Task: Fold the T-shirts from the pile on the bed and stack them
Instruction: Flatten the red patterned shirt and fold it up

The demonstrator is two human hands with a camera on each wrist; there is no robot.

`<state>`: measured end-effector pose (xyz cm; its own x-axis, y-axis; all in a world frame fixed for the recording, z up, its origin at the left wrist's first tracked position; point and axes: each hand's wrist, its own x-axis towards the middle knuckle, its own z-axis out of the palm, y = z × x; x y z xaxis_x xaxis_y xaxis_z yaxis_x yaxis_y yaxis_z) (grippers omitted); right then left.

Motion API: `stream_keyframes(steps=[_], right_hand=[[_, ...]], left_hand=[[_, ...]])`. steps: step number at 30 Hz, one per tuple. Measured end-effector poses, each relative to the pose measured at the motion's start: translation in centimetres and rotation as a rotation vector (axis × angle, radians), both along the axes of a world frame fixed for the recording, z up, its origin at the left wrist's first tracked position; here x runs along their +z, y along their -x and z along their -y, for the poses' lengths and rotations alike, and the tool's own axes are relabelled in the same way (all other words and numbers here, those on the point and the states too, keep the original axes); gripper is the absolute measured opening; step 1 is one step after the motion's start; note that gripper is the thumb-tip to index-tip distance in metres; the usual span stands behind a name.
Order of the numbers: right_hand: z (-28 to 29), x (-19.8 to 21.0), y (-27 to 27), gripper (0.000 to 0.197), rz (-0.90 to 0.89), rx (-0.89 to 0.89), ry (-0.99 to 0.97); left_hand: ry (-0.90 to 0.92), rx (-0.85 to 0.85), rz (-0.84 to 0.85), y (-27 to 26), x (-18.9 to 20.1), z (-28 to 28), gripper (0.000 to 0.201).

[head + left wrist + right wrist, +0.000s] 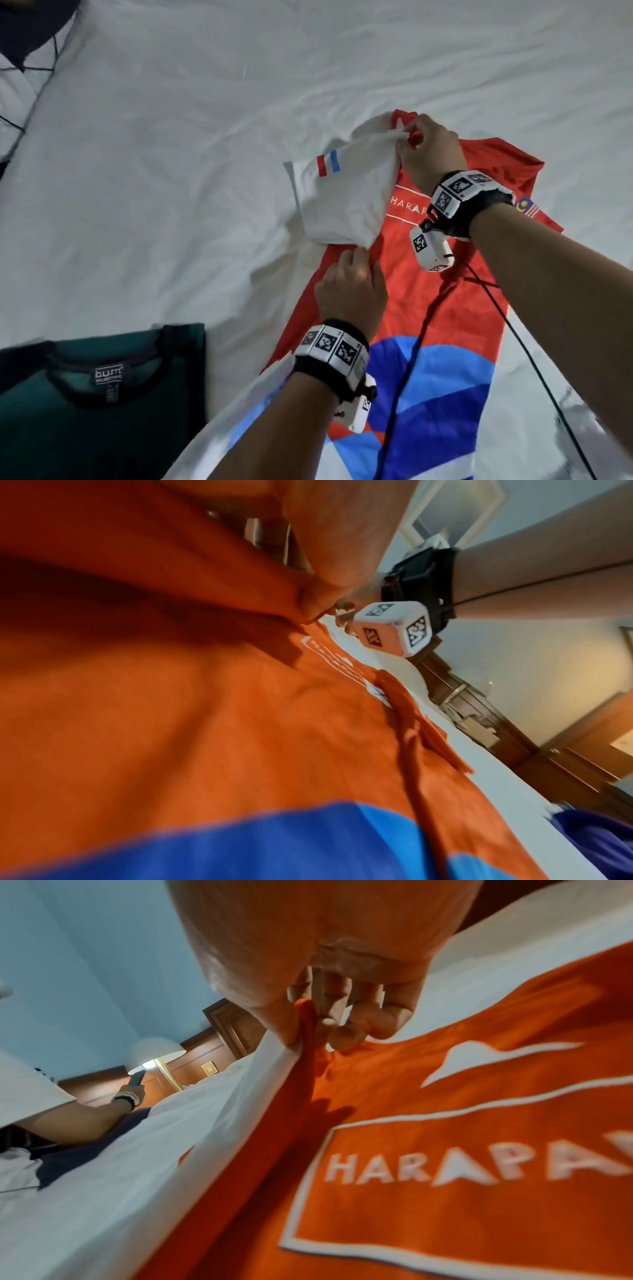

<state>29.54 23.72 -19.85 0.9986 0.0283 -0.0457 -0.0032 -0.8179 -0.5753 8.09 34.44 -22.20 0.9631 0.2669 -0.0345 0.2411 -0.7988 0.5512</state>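
A red T-shirt [442, 274] with blue panels and white sleeves lies face up on the white bed [205, 137]; its chest reads HARAPA. My right hand [428, 150] pinches the shirt at the left shoulder near the collar, thumb and fingers [342, 1020] squeezed on red and white cloth. The white left sleeve [342, 195] is folded over onto the chest. My left hand [352, 287] grips the shirt's left side edge just below that sleeve; in the left wrist view red cloth [205, 696] bunches against the palm. A folded dark green T-shirt [99, 404] lies at the lower left.
A dark-and-white patterned cloth [24, 51] lies at the bed's upper left corner. A black cable [534, 370] runs from my right wrist across the shirt. Another person's arm [85, 1118] lies beside the bed, with a lamp [157, 1056] behind it.
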Motion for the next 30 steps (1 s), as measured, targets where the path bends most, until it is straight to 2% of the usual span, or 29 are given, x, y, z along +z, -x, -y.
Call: stream_keyframes(steps=[3, 7, 9, 13, 18, 22, 26, 30], right_hand=[[2.5, 0.3, 1.0, 0.024, -0.046, 0.020, 0.074], [3.2, 0.2, 4.2, 0.044, -0.077, 0.020, 0.161], [2.4, 0.2, 7.4, 0.048, -0.094, -0.003, 0.113], [-0.3, -0.5, 16.2, 0.063, -0.249, -0.017, 0.027], [-3.4, -2.2, 24.7, 0.089, -0.293, -0.045, 0.085], [-4.3, -3.0, 28.3, 0.084, -0.371, -0.157, -0.058], [-4.8, -3.8, 31.1, 0.065, -0.398, -0.250, -0.240], [-4.1, -4.5, 32.3, 0.049, -0.337, -0.371, -0.405]], left_hand=[[-0.049, -0.086, -0.053, 0.9, -0.7, 2.7, 0.014], [-0.092, -0.146, -0.170, 1.9, -1.3, 3.6, 0.022], [-0.118, -0.156, -0.185, 2.7, -1.2, 3.2, 0.027], [-0.164, -0.177, -0.252, 5.7, -0.9, 0.7, 0.038], [-0.286, -0.220, -0.354, 11.3, -0.3, -3.9, 0.043], [-0.322, -0.270, -0.411, 16.5, 1.3, -7.2, 0.040], [-0.361, -0.278, -0.451, 21.1, 2.3, -9.1, 0.041], [-0.370, -0.381, -0.490, 24.4, 4.5, -8.6, 0.027]])
